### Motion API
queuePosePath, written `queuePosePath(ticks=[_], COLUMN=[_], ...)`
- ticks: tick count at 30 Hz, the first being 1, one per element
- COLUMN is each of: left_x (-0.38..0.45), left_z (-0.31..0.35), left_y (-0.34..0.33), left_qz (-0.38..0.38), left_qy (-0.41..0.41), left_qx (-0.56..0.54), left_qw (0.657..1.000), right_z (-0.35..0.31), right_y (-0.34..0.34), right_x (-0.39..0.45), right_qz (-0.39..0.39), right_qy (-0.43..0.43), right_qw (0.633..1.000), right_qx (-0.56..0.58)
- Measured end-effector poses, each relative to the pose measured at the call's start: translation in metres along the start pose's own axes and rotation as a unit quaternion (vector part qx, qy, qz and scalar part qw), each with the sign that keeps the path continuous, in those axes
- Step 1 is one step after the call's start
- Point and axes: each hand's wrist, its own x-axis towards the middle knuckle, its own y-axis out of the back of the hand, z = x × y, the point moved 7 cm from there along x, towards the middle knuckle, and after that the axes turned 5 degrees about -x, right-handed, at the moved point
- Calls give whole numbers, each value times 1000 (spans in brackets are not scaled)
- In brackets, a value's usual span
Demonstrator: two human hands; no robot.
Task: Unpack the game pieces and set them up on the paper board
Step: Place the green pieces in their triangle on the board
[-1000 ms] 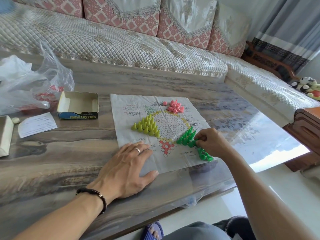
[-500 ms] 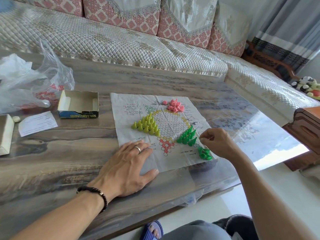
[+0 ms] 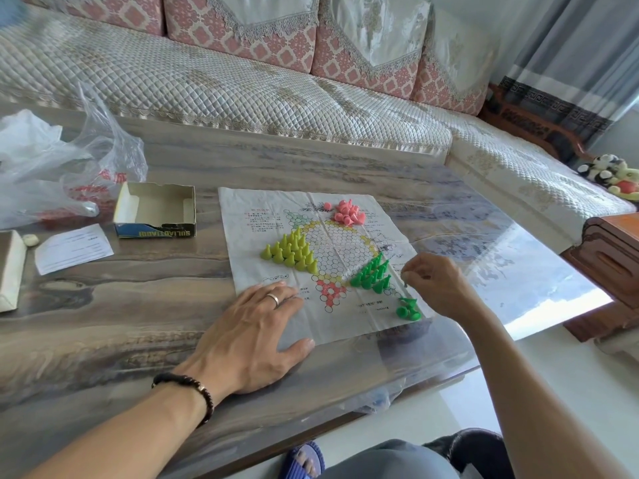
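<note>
Green pieces (image 3: pixel 371 274), between hands: paper board (image 3: pixel 345 319) pinned flat under spread left hand (image 3: pixel 249 337); right hand (image 3: pixel 437 283) curled, contents indiscernible.

A creased paper board (image 3: pixel 349 319) lies flat, yellow cones (image 3: pixel 290 252) standing at nine o'clock, pink ones (image 3: pixel 347 213) heaped at twelve, green (image 3: pixel 371 273) at four, spares (image 3: pixel 408 308) toppled at five.

Left hand (image 3: pixel 252 337) wears 1 silver ring (image 3: pixel 273 299) and a dark beaded bracelet (image 3: pixel 188 387); both forearms bare.
</note>
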Motion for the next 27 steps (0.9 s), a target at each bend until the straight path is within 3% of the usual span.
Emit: queuePosePath(ticks=[12, 19, 27], left_x=[0, 0, 0], left_z=[0, 1, 1], left_y=[0, 1, 1], left_qz=[-4, 1, 2], left_qy=[0, -3, -3], left_qx=[2, 8, 10], left_qw=[1000, 1000, 1000], right_z=[10, 3, 4], right_y=[-1, -16, -19], right_x=[16, 21, 26], right_qz=[43, -11, -25], right_qy=[-40, -12, -11], right_qw=[998, 998, 998], right_qx=[7, -55, -48])
